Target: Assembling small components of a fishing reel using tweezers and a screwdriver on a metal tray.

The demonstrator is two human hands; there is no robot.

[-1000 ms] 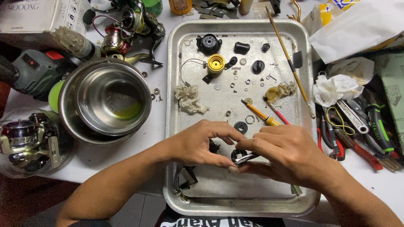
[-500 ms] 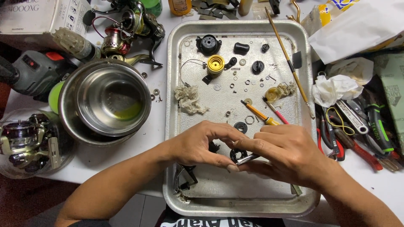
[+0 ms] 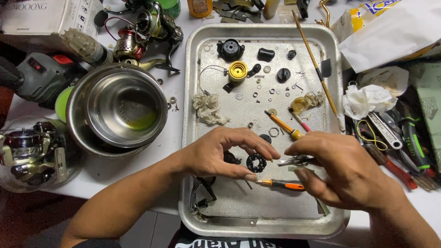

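Note:
Over the near half of a metal tray (image 3: 193, 92), my left hand (image 3: 220, 154) pinches a small black toothed gear (image 3: 256, 162) between thumb and fingertips. Just to its right, my right hand (image 3: 340, 170) grips a pair of metal tweezers (image 3: 296, 160) whose tips point left toward the gear, a short gap away. An orange-handled screwdriver (image 3: 282, 185) lies on the tray under both hands. A dark part (image 3: 202, 188) sits on the tray below my left wrist.
The far tray holds a yellow spool (image 3: 238, 71), black knobs, washers, a rag (image 3: 209, 109), a thin brush (image 3: 317, 69) and another screwdriver (image 3: 282, 125). Left are steel bowls (image 3: 120, 108), fishing reels (image 3: 147, 27) and a cordless drill (image 3: 41, 76). Right lie pliers, tissue (image 3: 367, 98) and a bag.
My hands have drawn apart. The black gear, earlier hidden between both hands, now shows in my left fingers alone, and my right hand has pulled the tweezers to the right.

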